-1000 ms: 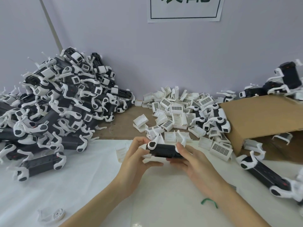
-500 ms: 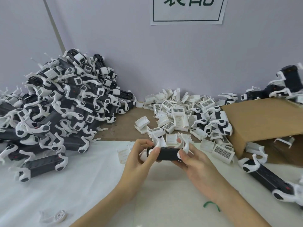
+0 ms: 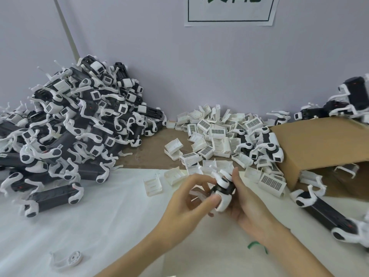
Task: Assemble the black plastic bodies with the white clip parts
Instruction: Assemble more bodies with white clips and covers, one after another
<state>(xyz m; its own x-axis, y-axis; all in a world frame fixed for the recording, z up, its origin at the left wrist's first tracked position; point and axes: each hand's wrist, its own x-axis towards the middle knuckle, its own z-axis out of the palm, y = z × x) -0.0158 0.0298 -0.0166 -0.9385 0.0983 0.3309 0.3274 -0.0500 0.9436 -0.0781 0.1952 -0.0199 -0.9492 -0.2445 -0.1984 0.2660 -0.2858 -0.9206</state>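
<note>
A black plastic body with white end parts [image 3: 223,190] is held above the white sheet, turned so one end points toward me. My right hand [image 3: 246,204] cradles it from the right and below, fingers curled round it. My left hand [image 3: 189,202] pinches its near white end with thumb and fingertips. A heap of loose white clip parts [image 3: 215,136] lies just behind the hands. A large pile of assembled black-and-white bodies [image 3: 69,124] fills the left side.
A tipped cardboard box [image 3: 319,144] lies at the right with parts spilling from it. One assembled body [image 3: 327,214] lies at the right edge. A loose white piece [image 3: 66,259] sits near the front left, a green scrap [image 3: 256,244] by my right wrist.
The body was held level, lengthwise between both hands; now it is turned end-on toward me and sits slightly lower and to the right.
</note>
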